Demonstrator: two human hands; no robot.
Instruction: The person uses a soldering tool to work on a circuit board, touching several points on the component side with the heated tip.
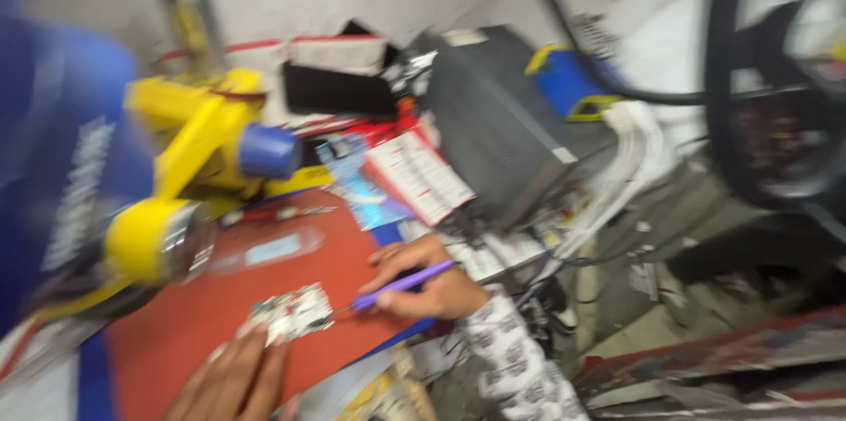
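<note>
The right hand (423,280) pinches a purple soldering pen (407,285) in closed fingers, its tip pointing toward 9 o'clock at a small circuit board (291,312). The board lies on a red mat (203,306) on the cluttered desk. The left hand (233,379), at 7 o'clock of the board, presses its extended fingertips on the board's near edge. A yellow magnifier lamp (189,174) stands at 11 o'clock, blurred.

The right hand (423,284) comes out of a long white sleeve (515,359) covered in small dark patterns. The left hand (233,377) is bare.
</note>
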